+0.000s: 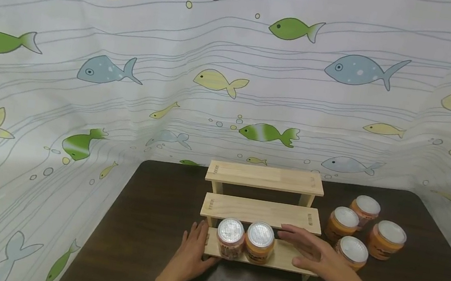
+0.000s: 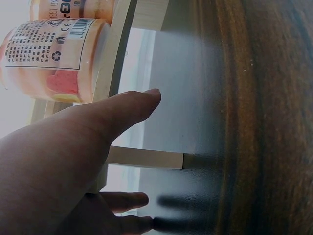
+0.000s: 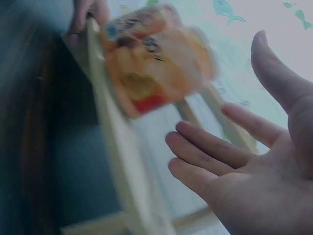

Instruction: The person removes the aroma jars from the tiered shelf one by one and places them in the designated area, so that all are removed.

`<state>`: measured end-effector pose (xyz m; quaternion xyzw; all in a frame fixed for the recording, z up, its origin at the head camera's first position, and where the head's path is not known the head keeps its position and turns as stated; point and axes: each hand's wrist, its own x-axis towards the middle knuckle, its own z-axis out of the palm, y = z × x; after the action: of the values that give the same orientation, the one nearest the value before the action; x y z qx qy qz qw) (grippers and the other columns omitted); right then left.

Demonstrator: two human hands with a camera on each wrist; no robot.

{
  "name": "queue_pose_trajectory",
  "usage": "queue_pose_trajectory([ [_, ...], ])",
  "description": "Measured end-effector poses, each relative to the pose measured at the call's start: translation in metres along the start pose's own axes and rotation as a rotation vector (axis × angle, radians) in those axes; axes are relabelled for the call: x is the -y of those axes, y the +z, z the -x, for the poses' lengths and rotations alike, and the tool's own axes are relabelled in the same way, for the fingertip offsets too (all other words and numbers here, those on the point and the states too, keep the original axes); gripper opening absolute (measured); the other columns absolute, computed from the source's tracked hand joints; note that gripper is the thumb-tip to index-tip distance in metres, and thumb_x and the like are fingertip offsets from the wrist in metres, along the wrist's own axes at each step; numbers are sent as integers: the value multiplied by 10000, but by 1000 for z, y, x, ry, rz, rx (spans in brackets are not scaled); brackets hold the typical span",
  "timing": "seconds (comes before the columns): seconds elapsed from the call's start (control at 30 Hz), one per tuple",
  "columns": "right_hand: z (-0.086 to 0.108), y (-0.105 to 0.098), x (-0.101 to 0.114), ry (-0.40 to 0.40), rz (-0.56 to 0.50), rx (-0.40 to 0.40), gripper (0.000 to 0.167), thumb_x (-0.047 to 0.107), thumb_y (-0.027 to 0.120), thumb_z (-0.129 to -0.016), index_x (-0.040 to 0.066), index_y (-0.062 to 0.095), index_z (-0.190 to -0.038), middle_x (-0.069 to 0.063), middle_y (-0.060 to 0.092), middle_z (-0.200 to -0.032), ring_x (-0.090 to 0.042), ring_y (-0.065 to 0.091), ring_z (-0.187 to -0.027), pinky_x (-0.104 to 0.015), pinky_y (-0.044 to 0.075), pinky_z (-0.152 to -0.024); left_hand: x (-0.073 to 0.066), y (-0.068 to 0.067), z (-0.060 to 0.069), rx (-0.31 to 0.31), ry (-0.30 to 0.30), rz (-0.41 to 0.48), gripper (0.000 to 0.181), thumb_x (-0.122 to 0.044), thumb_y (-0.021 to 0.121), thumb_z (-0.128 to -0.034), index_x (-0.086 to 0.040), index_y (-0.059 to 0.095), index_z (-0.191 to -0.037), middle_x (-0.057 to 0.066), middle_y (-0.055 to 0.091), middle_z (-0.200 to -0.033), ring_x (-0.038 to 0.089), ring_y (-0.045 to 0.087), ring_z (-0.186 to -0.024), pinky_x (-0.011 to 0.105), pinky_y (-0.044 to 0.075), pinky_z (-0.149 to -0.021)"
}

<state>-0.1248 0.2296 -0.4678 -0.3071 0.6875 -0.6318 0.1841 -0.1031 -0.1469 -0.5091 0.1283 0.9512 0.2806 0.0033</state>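
A three-step wooden rack [image 1: 258, 212] stands on the dark table. Two orange jars with silvery lids, the left jar [image 1: 230, 238] and the right jar [image 1: 259, 243], sit side by side on its lowest step. My left hand [image 1: 189, 255] rests against that step's left end, thumb [image 2: 132, 110] along the front edge and fingers beyond the end; part of them is hidden in the left wrist view. My right hand [image 1: 322, 257] holds nothing over the step's right end, its fingers extended and apart from the jars. The jars [image 3: 159, 63] look blurred in the right wrist view.
Several more orange jars [image 1: 386, 240] stand in a group on the table right of the rack, one of them partly behind my right hand. A white sheet [image 1: 239, 50] printed with fish hangs behind the table and along both sides.
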Motion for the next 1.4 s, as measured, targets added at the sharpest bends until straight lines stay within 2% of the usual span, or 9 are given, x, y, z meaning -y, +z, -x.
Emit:
queue_pose_trajectory([
  [0.13,-10,16,-8,66,1,-16,677,56,622,-1111,39,322,-1717,-335,355,-1718,1,521,-1492,-314,510,-1185,-1,-1,0,1,-3,-7,989,-265,910,-912,122,342,-1622,429,405,-1630,691,337,-1522,864,279,-1173],
  [0.3,-20,31,-12,95,11,-80,716,116,671,-1099,45,318,-1718,-300,320,-1748,-441,423,-1593,-543,460,-1211,0,0,-1,5,-8,0,982,-265,908,-913,130,349,-1618,431,403,-1630,686,329,-1531,857,273,-1183],
  [0.4,-23,33,-12,91,-1,-93,726,125,680,-1095,51,317,-1720,-296,309,-1753,-609,329,-1577,-561,480,-1192,0,-1,-1,3,-7,0,986,-264,908,-913,130,345,-1620,432,399,-1632,686,324,-1533,859,271,-1183],
  [0.77,-33,42,-10,125,9,-126,803,167,754,-1057,45,317,-1719,-266,349,-1746,-563,278,-1621,-557,347,-1270,4,2,0,-19,18,30,983,-271,902,-921,115,339,-1628,428,397,-1633,694,316,-1529,872,260,-1171],
  [0.83,-36,43,-9,117,3,-127,817,179,777,-1044,49,332,-1715,-260,380,-1731,-556,290,-1619,-493,381,-1273,15,11,0,-45,53,21,969,-312,856,-972,95,299,-1653,429,406,-1624,676,316,-1539,865,261,-1175],
  [0.93,-41,45,-11,95,-17,-119,828,180,797,-1030,27,343,-1704,-274,420,-1698,-565,307,-1608,-304,449,-1233,17,14,1,-53,68,25,976,-312,842,-988,99,268,-1663,447,397,-1614,696,313,-1524,876,257,-1158],
  [1.1,-47,47,-15,74,-45,-109,815,165,806,-1021,-2,363,-1684,-293,458,-1660,-573,348,-1583,-115,426,-1119,4,4,1,-4,4,44,1018,-280,904,-926,118,304,-1646,439,369,-1646,692,290,-1543,871,239,-1180],
  [1.27,-50,47,-16,86,-34,-111,840,181,820,-1012,7,357,-1690,-303,424,-1682,-568,374,-1568,-146,455,-1117,12,10,1,-28,22,52,1028,-318,895,-937,101,293,-1656,453,375,-1633,703,292,-1531,881,246,-1160],
  [1.4,-54,49,-15,115,26,-123,874,223,848,-992,90,364,-1708,-250,393,-1726,-513,403,-1564,-402,461,-1192,17,14,0,-40,39,59,1024,-319,886,-945,99,282,-1658,461,375,-1625,714,291,-1520,889,244,-1146],
])
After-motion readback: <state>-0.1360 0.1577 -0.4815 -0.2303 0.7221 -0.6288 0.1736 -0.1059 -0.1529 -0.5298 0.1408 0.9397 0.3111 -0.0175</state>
